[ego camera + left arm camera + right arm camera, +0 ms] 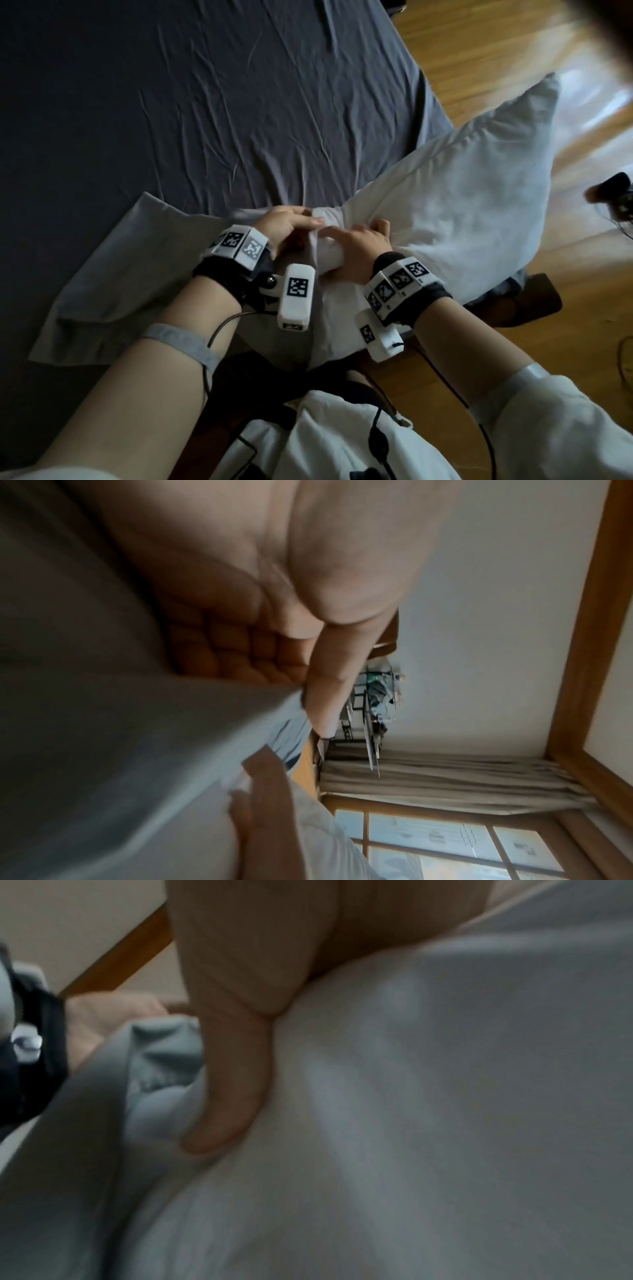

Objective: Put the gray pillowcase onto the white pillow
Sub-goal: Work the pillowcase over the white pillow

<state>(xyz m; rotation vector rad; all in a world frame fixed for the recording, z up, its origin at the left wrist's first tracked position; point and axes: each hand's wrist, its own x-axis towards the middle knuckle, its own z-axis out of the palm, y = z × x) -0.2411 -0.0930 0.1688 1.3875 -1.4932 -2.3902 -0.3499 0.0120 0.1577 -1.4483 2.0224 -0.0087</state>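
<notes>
The white pillow lies across the bed's right corner, its far end sticking out over the floor. The gray pillowcase lies flat on the bed to the left, its open end bunched at the pillow's near corner. My left hand grips the pillowcase's edge, fingers curled under and thumb on top. My right hand grips the pillow's squeezed near corner, thumb pressed into it beside the gray cloth.
A dark gray bed sheet covers the mattress. Wooden floor runs along the right, with a dark object and cables at the right edge. Cables hang from my wrists over my white top.
</notes>
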